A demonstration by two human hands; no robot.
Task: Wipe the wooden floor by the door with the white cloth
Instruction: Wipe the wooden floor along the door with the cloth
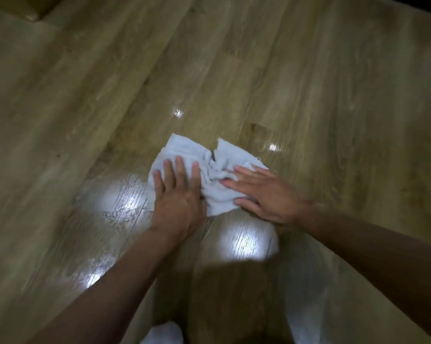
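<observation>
A crumpled white cloth (215, 167) lies on the glossy wooden floor (296, 83) in the middle of the view. My left hand (178, 194) presses flat on its left part, fingers straight and spread, pointing away from me. On the cloth's right part my right hand (264, 194) lies flat too, its straight fingers pointing left toward the bunched middle. Both forearms reach in from the bottom of the frame. The floor around my hands shines with bright reflections.
A lighter wooden edge or step (30, 11) shows at the top left corner. Something white (163, 332), only partly visible, sits at the bottom edge between my arms. Open floor stretches to the left, right and beyond the cloth.
</observation>
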